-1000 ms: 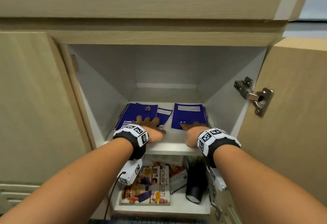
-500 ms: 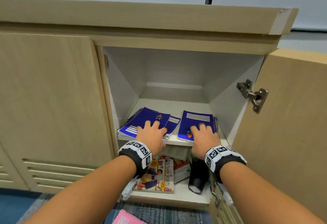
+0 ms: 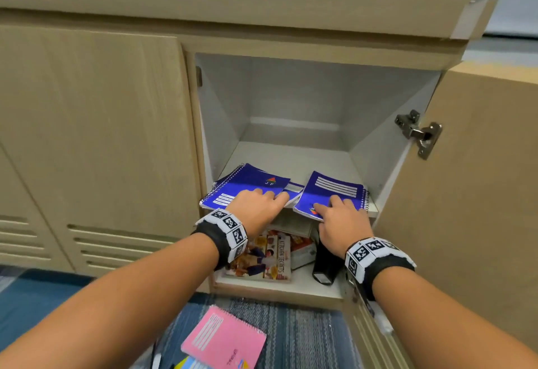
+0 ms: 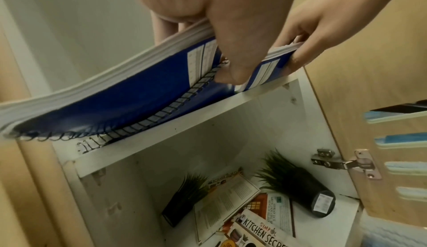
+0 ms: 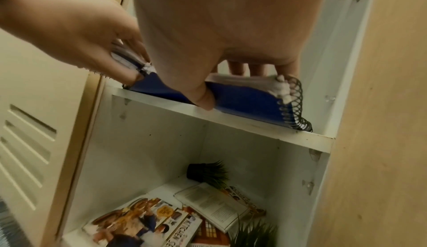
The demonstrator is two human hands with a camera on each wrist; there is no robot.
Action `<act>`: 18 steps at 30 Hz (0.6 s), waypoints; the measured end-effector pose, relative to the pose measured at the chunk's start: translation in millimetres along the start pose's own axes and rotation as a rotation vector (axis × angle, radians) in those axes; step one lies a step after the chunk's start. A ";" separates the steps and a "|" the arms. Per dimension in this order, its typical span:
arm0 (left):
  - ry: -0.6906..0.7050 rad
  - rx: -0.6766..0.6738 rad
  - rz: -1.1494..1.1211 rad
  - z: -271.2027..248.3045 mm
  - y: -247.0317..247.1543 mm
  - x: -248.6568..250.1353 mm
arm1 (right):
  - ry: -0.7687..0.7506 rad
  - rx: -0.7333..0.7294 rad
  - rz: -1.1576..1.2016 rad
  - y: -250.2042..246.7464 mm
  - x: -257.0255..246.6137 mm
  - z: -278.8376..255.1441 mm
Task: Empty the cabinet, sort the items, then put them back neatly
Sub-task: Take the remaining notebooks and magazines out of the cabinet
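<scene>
Pinching blue spiral notebooks at the upper shelf's [image 3: 294,156] front edge, the left hand [image 3: 256,211] holds the left stack [image 3: 247,183] and the right hand [image 3: 340,223] the right notebook [image 3: 334,191], thumbs beneath; a pink notebook [image 3: 224,336] lies lower centre on the floor.

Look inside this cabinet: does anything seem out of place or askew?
Yes. On the lower shelf, two black potted plants lie tipped on their sides among books strewn at angles. On the floor, a pink notebook lies outside the cabinet.
</scene>
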State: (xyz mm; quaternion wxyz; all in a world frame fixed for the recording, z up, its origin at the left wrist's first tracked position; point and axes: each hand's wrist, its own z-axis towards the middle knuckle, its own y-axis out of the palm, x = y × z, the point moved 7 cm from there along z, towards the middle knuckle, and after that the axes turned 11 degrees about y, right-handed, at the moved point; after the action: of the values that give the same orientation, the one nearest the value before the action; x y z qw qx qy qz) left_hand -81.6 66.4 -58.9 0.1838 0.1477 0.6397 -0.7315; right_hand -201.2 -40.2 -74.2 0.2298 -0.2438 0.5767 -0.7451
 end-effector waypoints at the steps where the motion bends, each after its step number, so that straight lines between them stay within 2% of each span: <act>1: 0.003 0.008 0.014 -6.0 -5.7 3.7 | -0.010 0.012 0.004 -2.4 1.3 -9.8; 4: 0.024 0.049 -0.013 -32.0 -25.4 12.7 | -0.102 0.031 0.001 -0.9 0.8 -46.5; 7: 0.117 0.150 -0.044 -69.8 -36.5 23.8 | -0.257 0.018 0.046 10.6 -3.8 -85.1; 9: 0.151 0.227 -0.030 -95.8 -35.3 32.8 | -0.373 -0.066 0.029 19.5 -10.6 -101.3; 11: 0.149 0.257 -0.058 -119.0 -32.0 40.8 | -0.422 -0.181 0.018 28.9 -17.4 -108.3; 14: 0.099 0.168 -0.203 -148.9 -8.0 45.8 | -0.405 -0.469 0.019 56.4 -30.7 -120.3; 16: 0.046 0.016 -0.291 -168.3 25.3 51.6 | -0.417 -0.616 -0.065 77.5 -41.1 -134.3; 18: -0.022 -0.186 -0.265 -183.8 62.9 59.8 | -0.450 -0.666 -0.133 94.7 -50.4 -144.0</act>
State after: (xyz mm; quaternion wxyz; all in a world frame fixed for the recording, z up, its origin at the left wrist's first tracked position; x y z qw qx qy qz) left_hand -109.4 236.5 -166.7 0.1055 0.0361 0.7166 -0.6885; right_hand -246.8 77.1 -202.2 0.2099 -0.4986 0.7048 -0.4590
